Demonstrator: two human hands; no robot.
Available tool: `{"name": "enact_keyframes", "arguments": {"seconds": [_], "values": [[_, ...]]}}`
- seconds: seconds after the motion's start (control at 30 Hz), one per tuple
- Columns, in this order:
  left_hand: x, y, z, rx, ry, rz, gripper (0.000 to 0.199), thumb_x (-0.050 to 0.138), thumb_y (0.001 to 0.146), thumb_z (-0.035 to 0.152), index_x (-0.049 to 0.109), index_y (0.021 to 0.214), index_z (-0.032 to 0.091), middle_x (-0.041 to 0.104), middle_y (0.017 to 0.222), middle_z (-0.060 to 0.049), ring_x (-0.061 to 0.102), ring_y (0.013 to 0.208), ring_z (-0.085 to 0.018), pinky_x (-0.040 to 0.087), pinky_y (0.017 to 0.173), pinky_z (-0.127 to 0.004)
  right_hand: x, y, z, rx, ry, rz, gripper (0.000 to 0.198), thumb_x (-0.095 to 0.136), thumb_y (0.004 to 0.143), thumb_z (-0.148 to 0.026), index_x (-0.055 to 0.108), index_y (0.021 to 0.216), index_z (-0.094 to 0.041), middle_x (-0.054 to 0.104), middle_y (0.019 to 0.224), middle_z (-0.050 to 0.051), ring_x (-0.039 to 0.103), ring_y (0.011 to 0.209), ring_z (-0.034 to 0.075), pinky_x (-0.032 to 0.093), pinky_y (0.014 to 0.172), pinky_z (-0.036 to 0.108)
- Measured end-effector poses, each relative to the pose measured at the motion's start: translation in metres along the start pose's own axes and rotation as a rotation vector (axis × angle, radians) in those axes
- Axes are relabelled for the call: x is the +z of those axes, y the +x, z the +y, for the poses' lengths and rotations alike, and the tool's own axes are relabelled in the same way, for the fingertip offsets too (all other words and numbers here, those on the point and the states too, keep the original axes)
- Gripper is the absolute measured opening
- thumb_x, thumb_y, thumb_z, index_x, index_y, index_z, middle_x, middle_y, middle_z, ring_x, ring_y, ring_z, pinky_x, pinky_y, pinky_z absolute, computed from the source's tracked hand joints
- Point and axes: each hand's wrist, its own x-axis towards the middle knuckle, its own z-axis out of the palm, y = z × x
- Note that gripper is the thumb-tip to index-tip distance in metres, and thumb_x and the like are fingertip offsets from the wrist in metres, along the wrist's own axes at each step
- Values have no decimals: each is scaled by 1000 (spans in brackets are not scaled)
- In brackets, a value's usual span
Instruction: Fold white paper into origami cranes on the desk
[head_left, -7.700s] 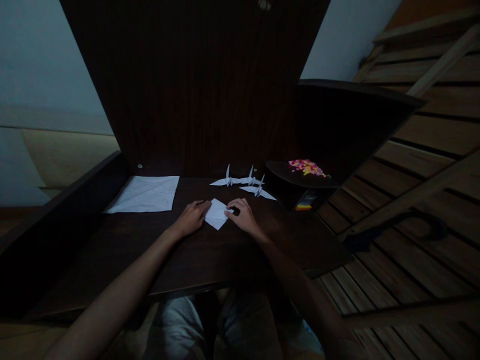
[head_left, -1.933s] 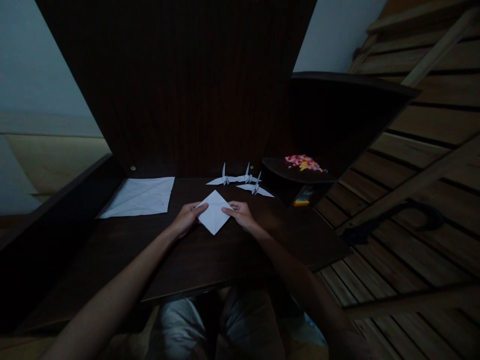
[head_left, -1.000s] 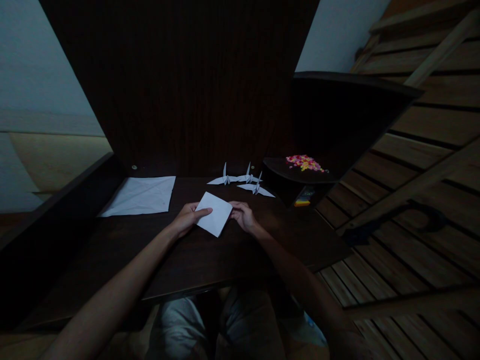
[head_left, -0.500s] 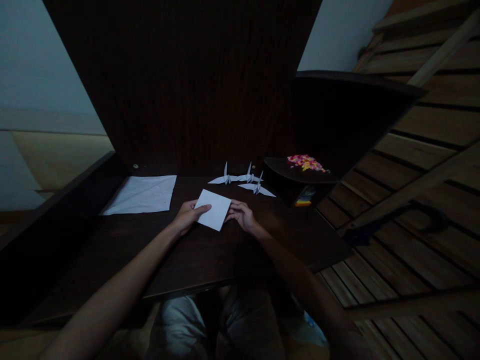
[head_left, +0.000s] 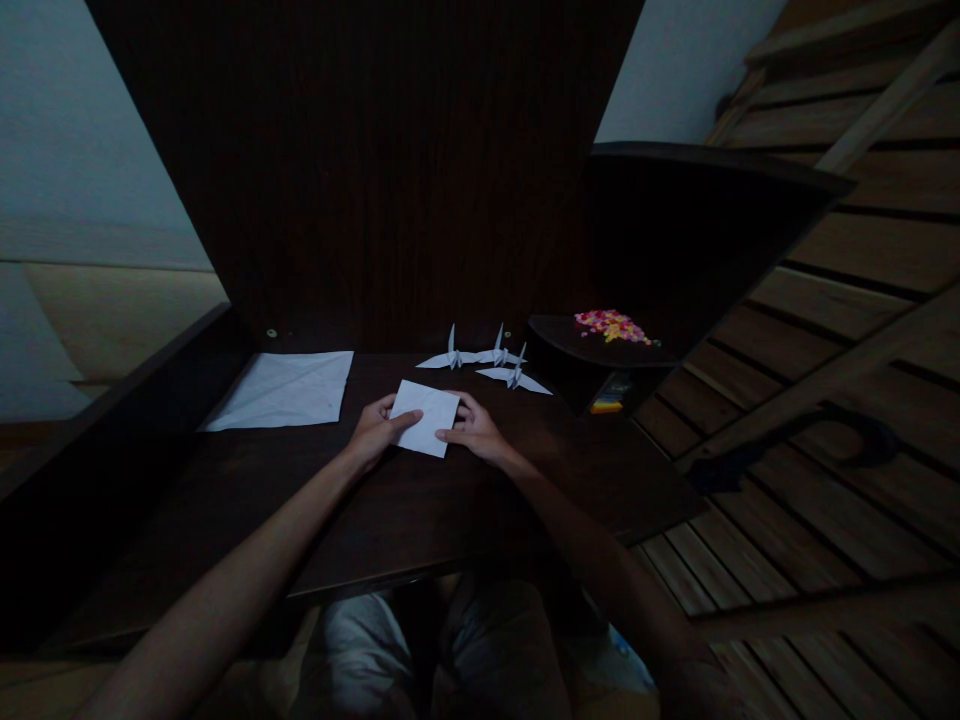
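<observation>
Between my two hands is a square of folded white paper (head_left: 424,412), held tilted above the dark desk. My left hand (head_left: 376,430) grips its left side, thumb on top and fingers underneath. At the right side my right hand (head_left: 477,430) pinches it, the thumb pressing on the lower right part of the face and the fingers behind. Just beyond the paper stand three white origami cranes (head_left: 514,376) with wings spread. A larger creased white sheet (head_left: 289,390) lies flat to the left of my left hand.
The dark wooden desk (head_left: 360,540) has a raised side board (head_left: 112,410) at left and a tall back panel (head_left: 360,180). On the corner shelf (head_left: 551,330) at right sits a pile of small pink, red and yellow pieces (head_left: 611,325). Wooden slats (head_left: 847,370) stand further right.
My right thumb has come round onto the front of the folded paper, where before it was at the edge. The paper has turned slightly and shifted a little left.
</observation>
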Motion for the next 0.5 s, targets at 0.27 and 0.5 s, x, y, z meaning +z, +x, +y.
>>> {"name": "enact_keyframes", "arguments": {"seconds": [0.27, 0.5], "values": [[-2, 6, -4, 50, -40, 35, 52, 82, 50, 28, 62, 96, 14, 72, 83, -6, 67, 69, -20, 53, 64, -31, -6, 5, 8, 0, -37, 52, 68, 81, 53, -22, 48, 112, -23, 63, 76, -4, 63, 63, 12, 53, 63, 27], [-10, 15, -6, 90, 118, 92, 60, 78, 55, 30, 57, 109, 16, 68, 70, -1, 65, 65, -19, 50, 60, -28, -11, 9, 8, -103, -178, 179, 38, 72, 59, -22, 62, 95, -19, 64, 80, 0, 61, 71, 13, 50, 68, 26]]}}
